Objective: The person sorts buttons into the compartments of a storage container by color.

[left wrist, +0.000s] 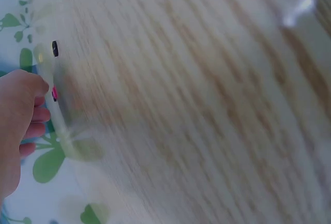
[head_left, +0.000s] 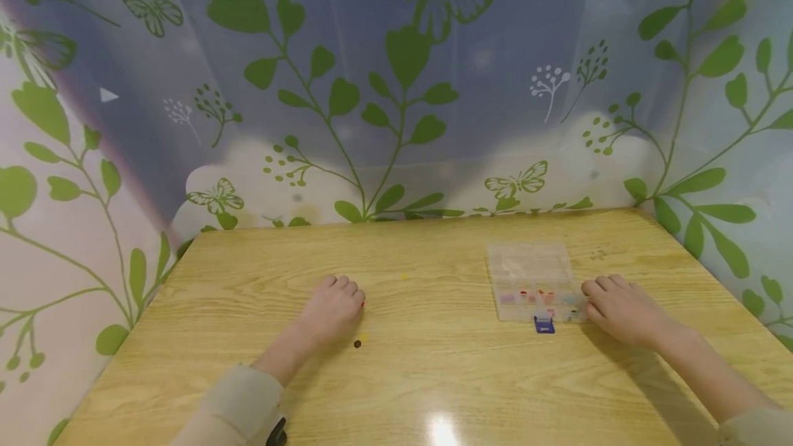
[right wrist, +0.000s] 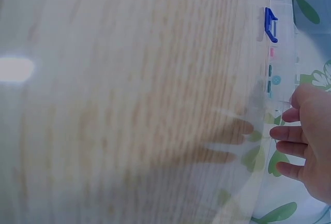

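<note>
On the wooden table, my left hand rests with its fingers loosely bent. At its fingertips is a small red-pink piece, just off the thumb tip in the left wrist view; no grip on it shows. A small dark round piece lies nearer me, with a yellow piece beside it. To the right stands a clear compartment box, its lid folded back and a blue latch at the front. My right hand is at the box's right side, fingers spread and relaxed, thumb against or very near its edge.
Several small coloured pieces sit in the box's compartments. Another tiny yellow piece lies farther back on the table. A patterned cloth with leaves and butterflies hangs behind the table and along its sides.
</note>
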### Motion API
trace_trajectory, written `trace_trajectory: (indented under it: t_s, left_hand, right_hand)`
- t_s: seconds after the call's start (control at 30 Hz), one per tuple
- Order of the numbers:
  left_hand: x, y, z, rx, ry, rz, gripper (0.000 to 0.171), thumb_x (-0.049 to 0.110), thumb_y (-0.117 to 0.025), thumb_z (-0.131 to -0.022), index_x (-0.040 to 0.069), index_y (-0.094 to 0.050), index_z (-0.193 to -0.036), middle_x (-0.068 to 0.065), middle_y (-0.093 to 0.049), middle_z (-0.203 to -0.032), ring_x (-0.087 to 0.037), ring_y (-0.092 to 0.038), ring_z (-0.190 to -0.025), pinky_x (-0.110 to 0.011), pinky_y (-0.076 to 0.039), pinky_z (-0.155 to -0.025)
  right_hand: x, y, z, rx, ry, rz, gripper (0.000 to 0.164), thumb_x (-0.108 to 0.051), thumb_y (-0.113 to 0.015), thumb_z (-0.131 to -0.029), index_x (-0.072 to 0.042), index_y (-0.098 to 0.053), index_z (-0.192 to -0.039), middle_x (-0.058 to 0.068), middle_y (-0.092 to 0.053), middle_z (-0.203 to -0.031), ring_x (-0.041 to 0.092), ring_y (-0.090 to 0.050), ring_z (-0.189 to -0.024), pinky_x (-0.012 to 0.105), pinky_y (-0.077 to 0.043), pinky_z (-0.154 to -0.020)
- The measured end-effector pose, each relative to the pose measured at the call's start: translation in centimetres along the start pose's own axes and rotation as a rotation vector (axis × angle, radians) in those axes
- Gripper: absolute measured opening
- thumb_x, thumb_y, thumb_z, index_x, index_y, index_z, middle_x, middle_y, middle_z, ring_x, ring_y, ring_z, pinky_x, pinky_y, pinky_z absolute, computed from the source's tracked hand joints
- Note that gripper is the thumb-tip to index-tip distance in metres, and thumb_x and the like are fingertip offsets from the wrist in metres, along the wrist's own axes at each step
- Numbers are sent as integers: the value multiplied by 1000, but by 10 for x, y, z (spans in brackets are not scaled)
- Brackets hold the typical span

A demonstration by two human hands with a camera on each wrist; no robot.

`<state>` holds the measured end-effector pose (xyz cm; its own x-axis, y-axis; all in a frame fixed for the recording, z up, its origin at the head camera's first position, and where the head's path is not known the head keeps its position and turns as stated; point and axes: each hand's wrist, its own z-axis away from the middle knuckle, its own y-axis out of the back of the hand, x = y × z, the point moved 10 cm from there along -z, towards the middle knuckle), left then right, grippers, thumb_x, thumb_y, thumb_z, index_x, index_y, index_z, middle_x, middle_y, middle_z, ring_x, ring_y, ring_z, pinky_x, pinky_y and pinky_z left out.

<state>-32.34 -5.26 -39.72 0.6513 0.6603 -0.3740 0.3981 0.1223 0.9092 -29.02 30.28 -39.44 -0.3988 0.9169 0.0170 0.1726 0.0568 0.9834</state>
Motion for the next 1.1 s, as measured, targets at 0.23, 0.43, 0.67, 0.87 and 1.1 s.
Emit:
trace_trajectory:
  t_s: [0.23, 0.43, 0.67, 0.87, 1.1]
  left_hand:
    - [4, -4, -1, 1, -8, 16, 20, 20, -56, -88, 13, -56, -70, 2, -46, -67, -14, -40, -64, -29, -38, -65]
    - [4, -9, -2, -12, -6, -10, 18, 18, -56, -88, 13, -58, -70, 2, -47, -67, -15, -40, -64, -30, -38, -66]
    - [3, -11, -3, -20, -7, -3, 18, 16, -55, -88, 13, -59, -71, 2, -47, -67, -15, -37, -63, -30, -37, -65]
    - [4, -8, -4, 4, -21, -16, 17, 18, -58, -87, 13, -61, -71, 3, -50, -67, -14, -37, -62, -28, -36, -63]
    - [8, -6, -6, 18, -61, -80, 12, 15, -62, -82, 13, -63, -71, 3, -54, -70, -14, -41, -63, -27, -37, -62]
  right_hand:
    - [1, -3, 0, -6, -4, -1, 14, -12, -53, -89, -15, -43, -78, -2, -41, -75, 29, -49, -79, 37, -34, -59]
    - [1, -2, 0, -4, -10, -5, 16, -13, -53, -89, -15, -43, -77, -3, -40, -75, 27, -48, -78, 35, -32, -59]
    - [0, -1, 0, -2, -7, 2, 17, -13, -53, -89, -15, -42, -77, -3, -39, -74, 25, -47, -76, 35, -31, -58]
    - [1, -1, 0, 1, -7, -4, 16, -13, -53, -90, -16, -42, -78, -4, -38, -73, 24, -46, -75, 35, -31, -58]
    - [1, -1, 0, -3, -5, -1, 15, -13, -53, -90, -16, -44, -78, -3, -40, -75, 25, -48, -77, 36, -33, -59]
